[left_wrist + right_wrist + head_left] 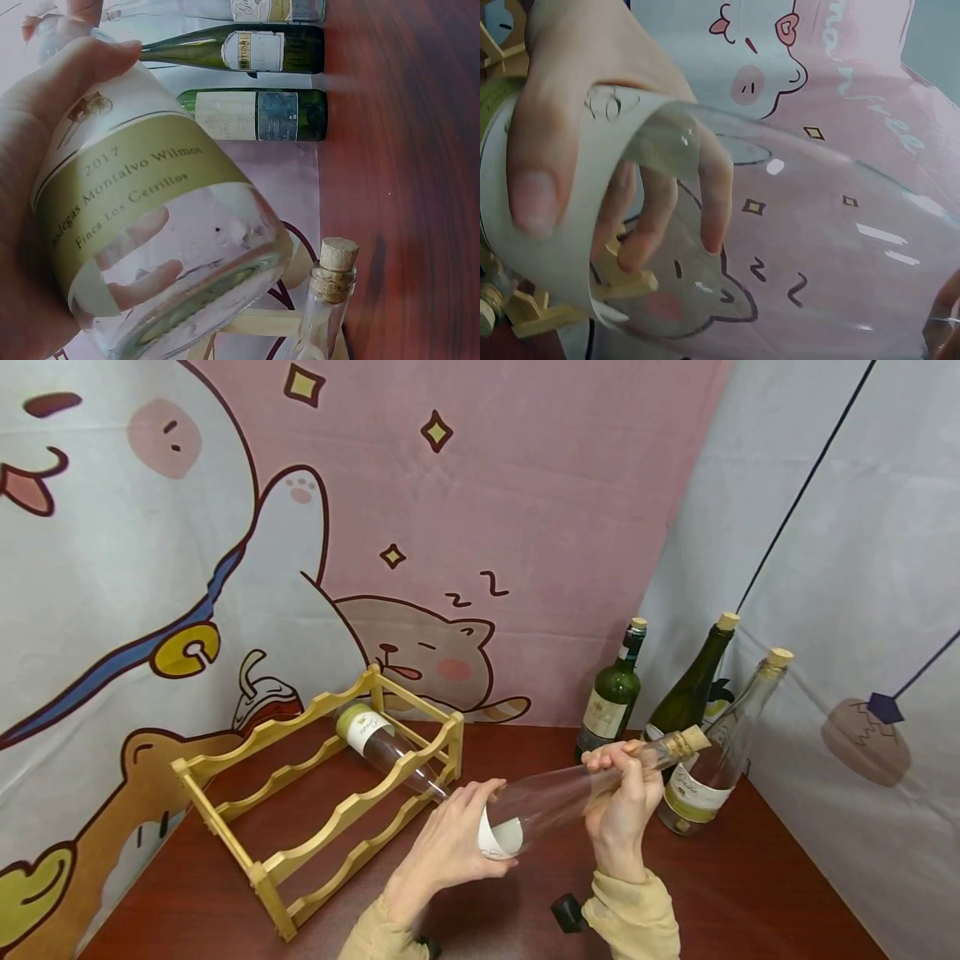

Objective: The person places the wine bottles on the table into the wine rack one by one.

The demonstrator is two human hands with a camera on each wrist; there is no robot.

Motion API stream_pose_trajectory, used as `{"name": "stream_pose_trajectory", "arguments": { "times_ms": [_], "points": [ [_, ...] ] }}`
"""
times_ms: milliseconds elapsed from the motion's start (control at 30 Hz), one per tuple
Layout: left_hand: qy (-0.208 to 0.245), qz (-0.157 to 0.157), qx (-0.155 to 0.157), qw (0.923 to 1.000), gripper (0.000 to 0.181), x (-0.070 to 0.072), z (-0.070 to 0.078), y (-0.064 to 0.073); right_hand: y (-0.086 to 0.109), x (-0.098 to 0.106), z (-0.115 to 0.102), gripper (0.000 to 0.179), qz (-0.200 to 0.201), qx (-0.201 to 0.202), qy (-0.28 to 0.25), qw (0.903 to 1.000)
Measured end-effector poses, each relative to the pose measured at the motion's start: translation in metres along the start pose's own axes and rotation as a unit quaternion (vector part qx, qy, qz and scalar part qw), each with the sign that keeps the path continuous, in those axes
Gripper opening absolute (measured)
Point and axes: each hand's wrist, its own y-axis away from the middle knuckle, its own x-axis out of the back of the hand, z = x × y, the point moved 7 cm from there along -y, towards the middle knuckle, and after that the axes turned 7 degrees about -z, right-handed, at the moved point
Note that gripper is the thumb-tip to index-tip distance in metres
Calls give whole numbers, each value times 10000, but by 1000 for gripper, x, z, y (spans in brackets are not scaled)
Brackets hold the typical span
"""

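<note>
A pink-and-white backdrop (555,527) with a cartoon cat (427,647), behind a reddish-brown table (750,893).

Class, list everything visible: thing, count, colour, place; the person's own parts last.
table: 1, reddish brown, lower half
wooden rack: 1, yellowish, table's left
racked bottle: 1, clear, lying in rack
held bottle: 1, clear, tilted, near centre
green bottles: 2, green, standing right rear
standing clear bottle: 1, clear, table's right
corks: 5, tan, in bottle necks
printed backdrop: 1, pink and white, behind table
black objects: 2, black, near bottom edge
sleeves: 2, pale yellow, bottom edge
left hand: 1, bare, at held bottle's base
right hand: 1, bare, at its neck
</note>
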Motion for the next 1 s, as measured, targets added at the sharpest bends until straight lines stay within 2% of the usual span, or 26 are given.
{"name": "stream_pose_trajectory", "arguments": {
  "times_ms": [233, 433, 600, 733, 833, 900, 1000],
  "points": [
    [170, 40, 12, 9998, 93, 0, 2, 0, -3, -7, -1, 25, -663, -269, -214, 9972],
    [278, -63, 145, 9995, 91, -2, 1, 0, -3, -12, -1, 36, -1370, -513, -687, 9869],
    [283, -74, 266, 9992, 91, -1, -2, 1, -4, -12, 0, 42, -1748, -688, -525, 9808],
    [231, 4, 282, 9993, 91, 3, -5, 1, -6, -11, -1, 33, -2027, -748, 152, 9763],
    [193, 90, 293, 9993, 91, 6, -7, 1, -6, -10, -2, 25, -2201, -924, 967, 9663],
    [233, 98, 334, 9991, 90, 7, -8, 1, -6, -8, -3, 20, -2245, -1145, 1612, 9542],
    [241, 83, 408, 9988, 90, 9, -11, 2, -6, -2, -4, 16, -2173, -1531, 2676, 9261]
  ]
}}
